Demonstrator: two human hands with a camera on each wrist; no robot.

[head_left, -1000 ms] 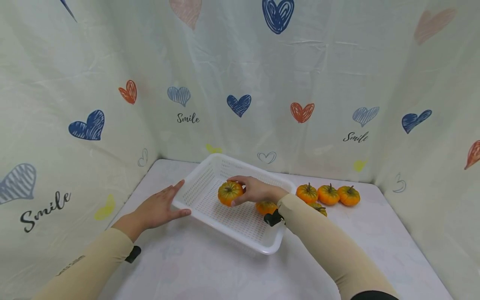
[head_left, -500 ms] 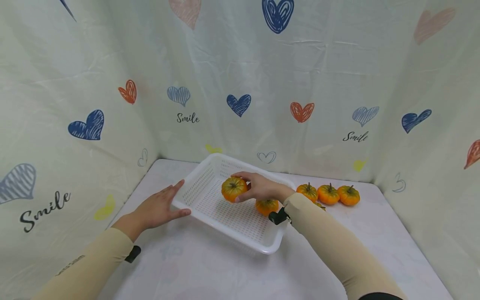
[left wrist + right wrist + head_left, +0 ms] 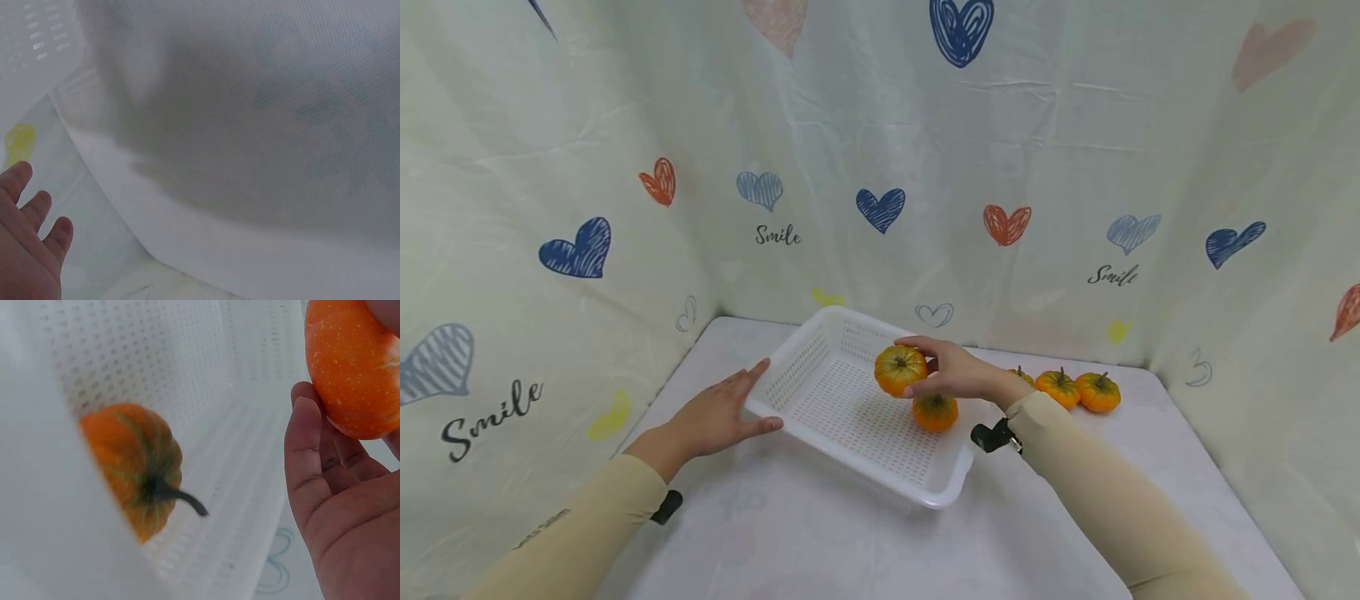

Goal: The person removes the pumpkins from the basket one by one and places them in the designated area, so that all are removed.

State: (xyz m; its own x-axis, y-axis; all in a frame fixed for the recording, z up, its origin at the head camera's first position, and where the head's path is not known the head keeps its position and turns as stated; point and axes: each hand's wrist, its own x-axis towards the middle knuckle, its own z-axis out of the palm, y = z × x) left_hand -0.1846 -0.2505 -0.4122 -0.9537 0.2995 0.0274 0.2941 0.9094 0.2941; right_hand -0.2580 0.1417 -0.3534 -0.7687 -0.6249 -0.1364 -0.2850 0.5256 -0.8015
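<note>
My right hand (image 3: 953, 372) pinches a small orange-and-green pumpkin (image 3: 899, 370) between thumb and fingers, above the white perforated basket (image 3: 838, 454). In the right wrist view the pale orange underside of that held pumpkin (image 3: 353, 369) faces the camera. A second pumpkin (image 3: 936, 413) sits inside the basket toward its right end, its dark stem showing in the right wrist view. At the basket's left end my left hand (image 3: 711, 419) touches the rim with thumb and fingers spread. Only a few of its fingers (image 3: 57, 237) appear in the left wrist view.
Right of the basket, two pumpkins (image 3: 1058, 387) stand in a row at the back of the white-covered table (image 3: 1157, 467); another one (image 3: 1021, 374) is partly hidden by my right wrist. A curtain (image 3: 925, 142) printed with hearts hangs behind and on both sides.
My right hand has carried the pumpkin up and to the right, from over the basket's middle toward its back right. My left hand and the basket have stayed in place.
</note>
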